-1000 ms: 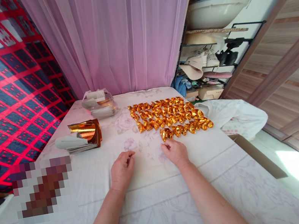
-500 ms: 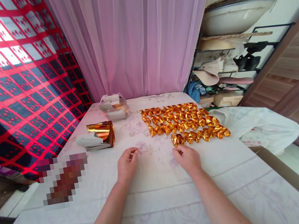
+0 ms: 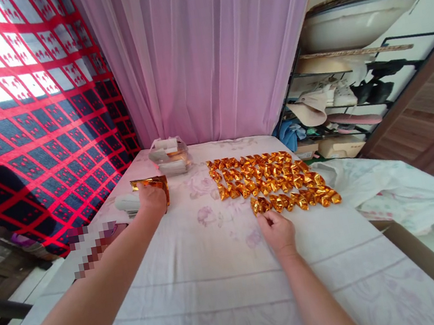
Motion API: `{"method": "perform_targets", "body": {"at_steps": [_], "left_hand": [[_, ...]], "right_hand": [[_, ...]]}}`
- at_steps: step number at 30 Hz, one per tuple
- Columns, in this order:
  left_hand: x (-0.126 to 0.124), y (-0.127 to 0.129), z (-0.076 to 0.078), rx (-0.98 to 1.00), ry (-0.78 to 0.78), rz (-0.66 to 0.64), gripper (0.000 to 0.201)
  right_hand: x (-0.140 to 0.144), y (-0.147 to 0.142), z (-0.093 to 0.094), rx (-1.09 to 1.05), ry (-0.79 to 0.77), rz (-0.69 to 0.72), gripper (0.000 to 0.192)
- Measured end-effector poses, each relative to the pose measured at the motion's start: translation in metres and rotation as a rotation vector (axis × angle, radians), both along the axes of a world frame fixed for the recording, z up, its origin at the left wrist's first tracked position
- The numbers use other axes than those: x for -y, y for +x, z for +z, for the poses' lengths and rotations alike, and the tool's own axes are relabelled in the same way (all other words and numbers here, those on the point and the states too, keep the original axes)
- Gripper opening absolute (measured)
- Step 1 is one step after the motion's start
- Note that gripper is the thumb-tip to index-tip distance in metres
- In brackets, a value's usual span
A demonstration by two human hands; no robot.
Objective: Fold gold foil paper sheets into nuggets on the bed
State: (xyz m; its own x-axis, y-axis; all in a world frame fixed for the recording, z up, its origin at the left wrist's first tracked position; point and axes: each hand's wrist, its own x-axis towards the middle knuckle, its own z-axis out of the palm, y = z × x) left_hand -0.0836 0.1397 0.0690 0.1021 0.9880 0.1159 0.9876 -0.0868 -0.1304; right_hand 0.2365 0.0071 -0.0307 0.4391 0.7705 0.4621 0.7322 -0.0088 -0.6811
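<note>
My left hand has reached out to the stack of gold foil papers at the left of the cloth-covered table and rests on top of it, its grip hidden from view. My right hand lies on the cloth with fingers curled, just below the nearest row of folded gold foil ingots. Several rows of these ingots lie in a block at the middle right.
A clear plastic bag of papers sits at the table's far edge. A white plastic bag lies at the right edge. A pink curtain hangs behind, a cluttered shelf stands at the right, and a red patterned cloth covers the left.
My left hand has moved from the middle of the table out to the left onto the gold paper stack. My right hand stayed below the ingot rows. The view shifted slightly.
</note>
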Motion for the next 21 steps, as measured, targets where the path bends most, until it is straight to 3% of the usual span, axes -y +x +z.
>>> {"method": "perform_targets", "body": {"at_steps": [10,21], "left_hand": [[-0.011,0.003,-0.013,-0.158,-0.174,0.088,0.035],[-0.006,0.004,-0.009,-0.193,-0.094,0.019,0.035]], "right_hand": [[-0.002,0.001,0.003,-0.097,0.013,-0.007,0.039],[-0.001,0.003,0.005,-0.152,-0.006,0.013,0.038]]}}
